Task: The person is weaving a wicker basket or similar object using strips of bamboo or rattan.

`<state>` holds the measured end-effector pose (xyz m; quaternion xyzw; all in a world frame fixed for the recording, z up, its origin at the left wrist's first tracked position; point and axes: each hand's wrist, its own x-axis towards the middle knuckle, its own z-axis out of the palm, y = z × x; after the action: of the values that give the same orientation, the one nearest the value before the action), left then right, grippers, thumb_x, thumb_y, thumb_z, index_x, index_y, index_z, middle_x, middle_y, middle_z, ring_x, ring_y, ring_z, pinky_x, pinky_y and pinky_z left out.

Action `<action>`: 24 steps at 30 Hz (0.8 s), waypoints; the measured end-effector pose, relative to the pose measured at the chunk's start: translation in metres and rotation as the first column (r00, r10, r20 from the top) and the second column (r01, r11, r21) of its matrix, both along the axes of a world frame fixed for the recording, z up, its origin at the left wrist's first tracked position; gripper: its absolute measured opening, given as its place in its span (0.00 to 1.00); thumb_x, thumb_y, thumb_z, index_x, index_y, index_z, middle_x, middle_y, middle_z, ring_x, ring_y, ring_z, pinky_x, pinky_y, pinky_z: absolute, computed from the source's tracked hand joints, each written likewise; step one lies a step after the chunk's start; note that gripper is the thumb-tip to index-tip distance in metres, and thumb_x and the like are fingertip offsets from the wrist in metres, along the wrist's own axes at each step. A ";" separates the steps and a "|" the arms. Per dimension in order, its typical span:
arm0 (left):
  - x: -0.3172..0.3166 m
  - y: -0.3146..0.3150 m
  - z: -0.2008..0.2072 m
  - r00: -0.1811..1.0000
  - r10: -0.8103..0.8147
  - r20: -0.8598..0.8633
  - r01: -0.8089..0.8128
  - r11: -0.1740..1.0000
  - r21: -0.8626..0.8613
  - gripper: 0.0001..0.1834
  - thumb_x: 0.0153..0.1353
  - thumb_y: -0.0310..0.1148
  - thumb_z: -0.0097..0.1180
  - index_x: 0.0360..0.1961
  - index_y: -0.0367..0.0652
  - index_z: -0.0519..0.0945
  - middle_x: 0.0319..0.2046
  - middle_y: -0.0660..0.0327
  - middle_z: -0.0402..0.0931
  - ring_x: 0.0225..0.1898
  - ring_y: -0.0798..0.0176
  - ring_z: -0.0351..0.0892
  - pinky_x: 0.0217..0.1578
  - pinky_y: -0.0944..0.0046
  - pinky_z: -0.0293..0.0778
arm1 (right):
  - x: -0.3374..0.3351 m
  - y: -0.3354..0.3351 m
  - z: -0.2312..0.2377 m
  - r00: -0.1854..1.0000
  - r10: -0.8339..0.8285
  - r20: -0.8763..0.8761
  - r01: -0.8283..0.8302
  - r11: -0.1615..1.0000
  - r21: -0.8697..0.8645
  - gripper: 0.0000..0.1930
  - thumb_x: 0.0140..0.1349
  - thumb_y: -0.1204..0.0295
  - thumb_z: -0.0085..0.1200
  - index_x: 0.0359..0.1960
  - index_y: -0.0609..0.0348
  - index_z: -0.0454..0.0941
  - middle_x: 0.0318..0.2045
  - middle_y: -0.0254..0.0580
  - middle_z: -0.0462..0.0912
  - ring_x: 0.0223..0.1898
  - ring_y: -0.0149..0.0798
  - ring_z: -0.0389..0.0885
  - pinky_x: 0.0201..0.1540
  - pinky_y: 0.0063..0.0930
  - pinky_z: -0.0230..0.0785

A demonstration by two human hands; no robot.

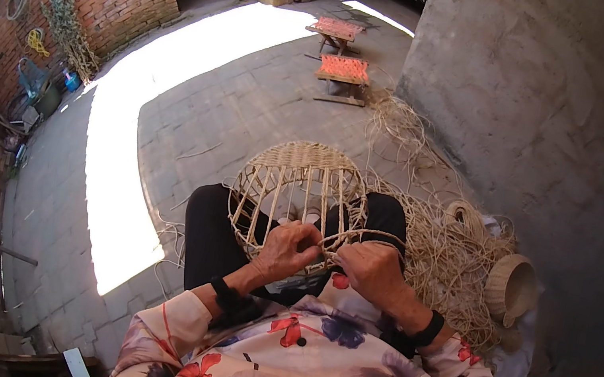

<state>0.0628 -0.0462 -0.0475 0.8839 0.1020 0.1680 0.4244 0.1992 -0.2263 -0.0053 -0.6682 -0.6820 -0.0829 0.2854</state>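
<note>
Half-woven basket frame (300, 192) is resting on the person's lap, its rim lying directly under both hands. Left hand (289, 249) and right hand (371, 269) are pinching a straw strand (358, 236) at the rim, fingertips hiding the join. Loose straw (452, 255) is lying just beside the right knee.

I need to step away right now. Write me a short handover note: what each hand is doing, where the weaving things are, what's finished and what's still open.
Left hand: closed, pinching straw at the rim of the half-woven basket, which rests on the lap, bottom facing away.
Right hand: closed on the strand running along the same rim.
Done: the domed base is tightly woven and the upright ribs are in place.
Left: the sides between the ribs are still open gaps.
Supplies: loose straw pile on the right, with a finished small basket beside it. Two stools stand ahead.
</note>
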 end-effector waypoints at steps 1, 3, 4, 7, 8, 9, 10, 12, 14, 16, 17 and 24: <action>0.001 0.001 0.002 1.000 0.001 0.003 -0.001 1.000 -0.011 0.09 0.57 0.32 0.62 0.35 0.37 0.81 0.29 0.56 0.78 0.29 0.60 0.79 0.34 0.63 0.75 | 0.011 -0.005 0.021 0.997 -0.077 0.021 0.074 0.991 0.112 0.07 0.52 0.77 0.62 0.30 0.56 0.75 0.22 0.40 0.77 0.24 0.44 0.80 0.26 0.36 0.71; -0.004 0.001 0.002 1.000 0.009 -0.007 -0.009 1.000 -0.019 0.09 0.58 0.32 0.62 0.36 0.37 0.81 0.28 0.57 0.79 0.29 0.62 0.80 0.34 0.64 0.75 | 0.052 -0.025 0.077 0.965 -0.262 -0.009 0.252 0.918 0.305 0.05 0.58 0.76 0.61 0.31 0.58 0.76 0.23 0.43 0.78 0.24 0.45 0.80 0.26 0.35 0.70; -0.004 0.001 0.001 1.000 0.017 -0.001 -0.017 0.993 -0.116 0.09 0.57 0.32 0.62 0.35 0.38 0.80 0.28 0.55 0.79 0.30 0.58 0.80 0.35 0.60 0.75 | 0.077 -0.042 0.108 0.906 -0.406 -0.123 0.423 0.848 0.319 0.04 0.63 0.74 0.60 0.34 0.59 0.77 0.22 0.43 0.78 0.22 0.40 0.79 0.26 0.32 0.69; -0.004 0.002 0.003 0.999 0.043 0.004 -0.041 0.976 -0.214 0.08 0.58 0.32 0.61 0.35 0.37 0.79 0.27 0.54 0.80 0.29 0.56 0.81 0.34 0.59 0.75 | 0.197 -0.116 0.173 0.633 -0.762 -0.136 0.722 0.519 0.457 0.08 0.70 0.67 0.55 0.38 0.58 0.77 0.20 0.29 0.69 0.24 0.22 0.64 0.26 0.22 0.62; -0.003 0.003 0.005 0.998 0.053 0.021 -0.046 0.967 -0.250 0.09 0.58 0.32 0.61 0.35 0.37 0.79 0.27 0.54 0.80 0.28 0.57 0.81 0.33 0.59 0.75 | 0.237 -0.149 0.188 0.553 -0.798 -0.239 0.787 0.406 0.465 0.09 0.70 0.63 0.55 0.39 0.56 0.77 0.20 0.30 0.69 0.25 0.20 0.64 0.27 0.21 0.62; 0.001 0.002 0.007 0.998 0.048 0.042 -0.034 0.957 -0.289 0.09 0.58 0.32 0.61 0.35 0.36 0.79 0.27 0.54 0.81 0.27 0.57 0.82 0.32 0.60 0.75 | 0.292 -0.209 0.198 0.478 -0.842 -0.249 0.815 0.320 0.483 0.10 0.70 0.61 0.54 0.40 0.53 0.78 0.22 0.32 0.75 0.24 0.27 0.72 0.29 0.25 0.66; 0.002 0.006 0.006 0.998 0.044 0.045 -0.029 0.956 -0.291 0.09 0.58 0.32 0.61 0.35 0.36 0.79 0.27 0.54 0.81 0.27 0.57 0.82 0.32 0.60 0.75 | 0.317 -0.246 0.200 0.292 -0.938 -0.185 0.851 0.167 0.497 0.10 0.69 0.61 0.53 0.40 0.53 0.79 0.24 0.35 0.79 0.26 0.34 0.76 0.30 0.29 0.68; 0.005 0.015 0.001 0.991 0.131 -0.006 -0.123 0.907 -0.403 0.11 0.58 0.34 0.62 0.36 0.36 0.81 0.27 0.53 0.81 0.27 0.58 0.82 0.31 0.61 0.75 | 0.334 -0.276 0.191 0.013 -1.000 0.017 0.939 0.018 0.343 0.11 0.68 0.61 0.51 0.43 0.53 0.79 0.32 0.40 0.84 0.31 0.45 0.82 0.34 0.38 0.72; 0.009 0.021 0.010 0.986 0.148 -0.072 -0.163 0.941 -0.297 0.11 0.58 0.36 0.62 0.35 0.37 0.82 0.27 0.53 0.81 0.28 0.57 0.82 0.32 0.61 0.76 | 0.326 -0.267 0.146 0.044 -0.974 0.222 0.975 0.090 0.201 0.12 0.67 0.63 0.51 0.46 0.55 0.79 0.39 0.43 0.85 0.37 0.48 0.83 0.39 0.41 0.73; 0.009 0.028 0.012 0.973 0.179 -0.146 -0.204 0.962 -0.180 0.12 0.57 0.37 0.62 0.34 0.38 0.83 0.28 0.53 0.81 0.29 0.55 0.82 0.33 0.60 0.76 | 0.267 -0.192 0.099 0.291 -0.949 0.120 0.947 0.303 0.107 0.14 0.64 0.69 0.53 0.51 0.55 0.79 0.43 0.42 0.81 0.40 0.46 0.81 0.43 0.40 0.73; 0.011 0.031 0.009 0.979 0.160 -0.127 -0.170 0.983 -0.075 0.11 0.56 0.37 0.63 0.34 0.41 0.84 0.28 0.53 0.81 0.31 0.53 0.82 0.35 0.58 0.76 | 0.227 -0.153 0.086 0.521 -0.853 -0.042 0.853 0.518 0.059 0.14 0.63 0.72 0.55 0.50 0.55 0.79 0.37 0.42 0.80 0.37 0.45 0.80 0.42 0.38 0.74; 0.023 0.028 0.018 0.936 0.189 -0.296 -0.129 0.969 0.209 0.11 0.53 0.43 0.63 0.33 0.51 0.87 0.30 0.52 0.82 0.35 0.46 0.82 0.39 0.49 0.76 | 0.029 -0.024 0.007 0.995 -0.098 -0.001 0.097 0.982 -0.163 0.15 0.57 0.59 0.63 0.38 0.55 0.80 0.36 0.41 0.80 0.43 0.44 0.77 0.54 0.40 0.61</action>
<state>0.0860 -0.0184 -0.0291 0.9239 0.2233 0.0681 0.3030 0.2287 -0.2503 0.0014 -0.7222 -0.6518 -0.0379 0.2284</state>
